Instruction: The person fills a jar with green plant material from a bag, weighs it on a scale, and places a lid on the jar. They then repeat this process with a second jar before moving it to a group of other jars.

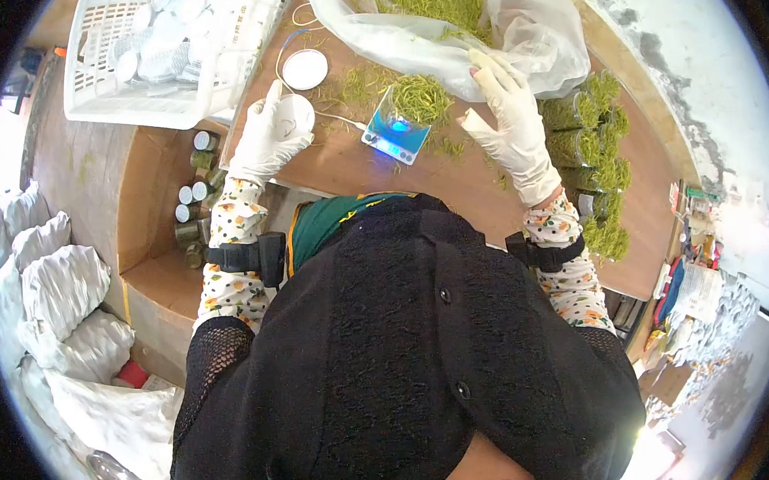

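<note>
My left hand (268,137), in a white glove, is closed around the edge of a white round lid (298,114), thumb on the near side and fingers on the far side. A second white round lid (305,69) lies on the table just beyond it. To the right sits a small digital scale (394,144) with a lit blue display, and a tuft of green dried plant shreds (421,100) stands on its platform. My right hand (508,116), also gloved, hovers open to the right of the scale, fingers apart and holding nothing.
A large clear plastic bag (535,45) of green shreds lies at the back. Clear jars (575,147) heaped with green shreds line the right side. At left are a white plastic basket (90,90) of lids and a cardboard box (143,196) with capped jars. White sacks (65,283) lie beyond.
</note>
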Tool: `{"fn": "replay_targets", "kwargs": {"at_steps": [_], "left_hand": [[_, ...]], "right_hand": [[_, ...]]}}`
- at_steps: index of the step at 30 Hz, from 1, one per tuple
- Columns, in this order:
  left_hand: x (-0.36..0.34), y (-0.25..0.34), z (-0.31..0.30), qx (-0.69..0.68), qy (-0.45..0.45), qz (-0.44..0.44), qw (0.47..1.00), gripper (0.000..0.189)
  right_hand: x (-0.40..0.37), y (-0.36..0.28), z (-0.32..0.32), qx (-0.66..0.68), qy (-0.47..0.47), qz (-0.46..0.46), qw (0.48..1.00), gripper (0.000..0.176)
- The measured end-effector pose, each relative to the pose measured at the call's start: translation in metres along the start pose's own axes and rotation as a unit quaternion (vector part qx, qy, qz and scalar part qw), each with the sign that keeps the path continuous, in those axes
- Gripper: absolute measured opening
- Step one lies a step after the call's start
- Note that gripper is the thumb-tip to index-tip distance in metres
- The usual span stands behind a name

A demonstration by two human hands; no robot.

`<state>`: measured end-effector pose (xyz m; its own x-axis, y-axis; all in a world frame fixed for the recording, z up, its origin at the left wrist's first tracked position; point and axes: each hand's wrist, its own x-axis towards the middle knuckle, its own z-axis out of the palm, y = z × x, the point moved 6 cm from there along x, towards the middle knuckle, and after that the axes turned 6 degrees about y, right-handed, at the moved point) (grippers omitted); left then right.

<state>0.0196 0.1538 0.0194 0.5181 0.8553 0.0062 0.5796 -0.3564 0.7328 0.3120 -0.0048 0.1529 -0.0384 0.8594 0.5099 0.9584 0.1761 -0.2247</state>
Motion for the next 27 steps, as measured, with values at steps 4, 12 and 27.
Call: {"fn": "replay_targets", "kwargs": {"at_steps": [4,12,27], "left_hand": [[-0.004,0.002,-0.004,0.045,0.040,0.000,0.998,0.107],[-0.001,0.001,-0.009,-0.157,0.103,-0.040,0.981,0.093],[0.005,-0.003,-0.008,-0.228,0.112,-0.011,0.967,0.086]], "right_hand": [[-0.012,-0.003,0.010,0.033,-0.022,0.009,0.999,0.057],[-0.017,-0.007,0.018,0.031,-0.053,0.019,0.998,0.045],[-0.013,-0.036,0.045,-0.005,-0.122,-0.066,0.990,0.046]]}}
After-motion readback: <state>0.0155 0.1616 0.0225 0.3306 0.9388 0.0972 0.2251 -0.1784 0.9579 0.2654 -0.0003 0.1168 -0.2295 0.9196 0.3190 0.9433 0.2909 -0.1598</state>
